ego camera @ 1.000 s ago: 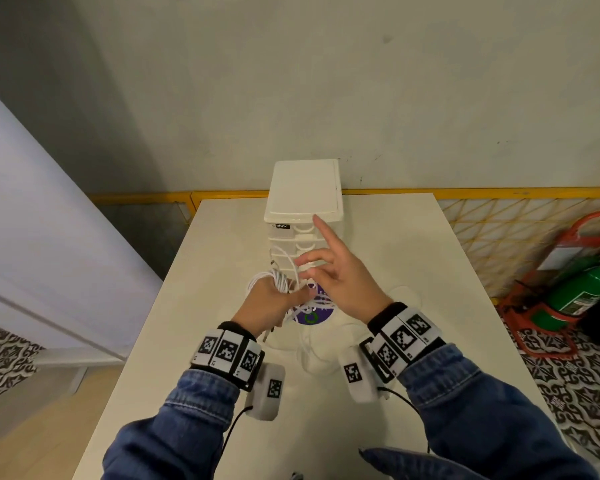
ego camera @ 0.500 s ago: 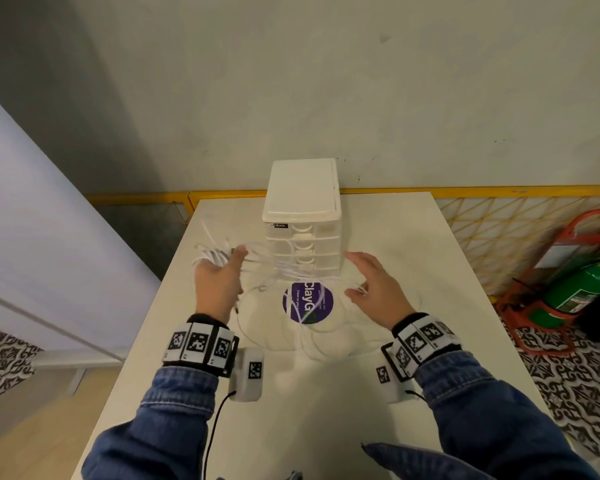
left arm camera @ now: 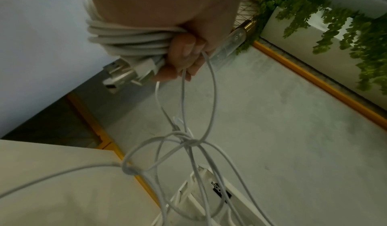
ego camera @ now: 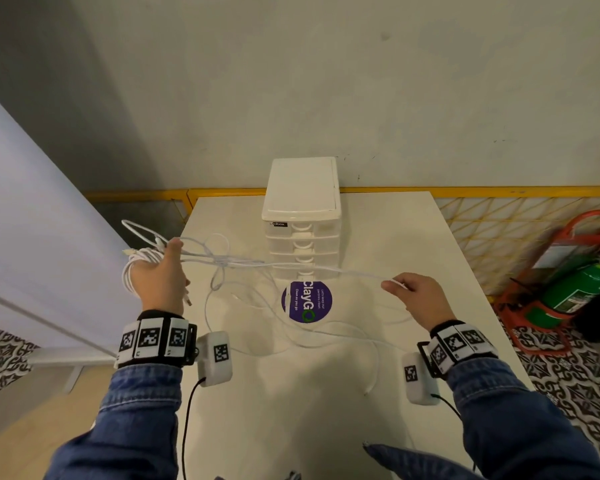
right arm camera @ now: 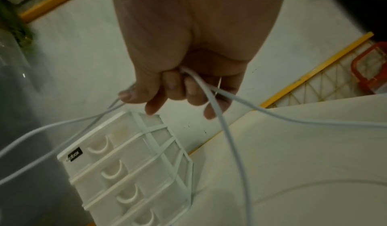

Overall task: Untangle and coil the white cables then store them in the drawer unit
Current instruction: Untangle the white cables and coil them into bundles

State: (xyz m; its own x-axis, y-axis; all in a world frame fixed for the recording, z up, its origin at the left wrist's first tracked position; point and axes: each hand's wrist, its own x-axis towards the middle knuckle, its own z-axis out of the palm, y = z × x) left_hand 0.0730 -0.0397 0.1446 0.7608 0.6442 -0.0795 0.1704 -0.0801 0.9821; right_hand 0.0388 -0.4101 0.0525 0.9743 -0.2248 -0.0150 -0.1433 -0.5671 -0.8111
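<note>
My left hand (ego camera: 160, 271) is raised at the table's left edge. It grips a bundle of coiled white cables (left arm camera: 130, 39) with USB plugs (left arm camera: 123, 72) sticking out past the fingers. Thin strands run from it to a knot (ego camera: 222, 263) (left arm camera: 188, 142) hanging in front of the drawer unit (ego camera: 302, 216). My right hand (ego camera: 416, 292) pinches a taut white cable strand (ego camera: 343, 270) (right arm camera: 211, 97) to the right of the unit. More loose cable (ego camera: 326, 337) loops on the white table (ego camera: 395, 237). The four-drawer white unit (right arm camera: 125, 163) has all its drawers closed.
A round purple sticker (ego camera: 307, 301) lies on the table in front of the unit. Behind the table runs a yellow railing (ego camera: 499, 190). A green fire extinguisher in a red stand (ego camera: 575, 289) is on the floor to the right.
Both hands moved apart from in front of the unit. The left went left and up with the cable bundle, and the right went right, pulling a strand taut between them.
</note>
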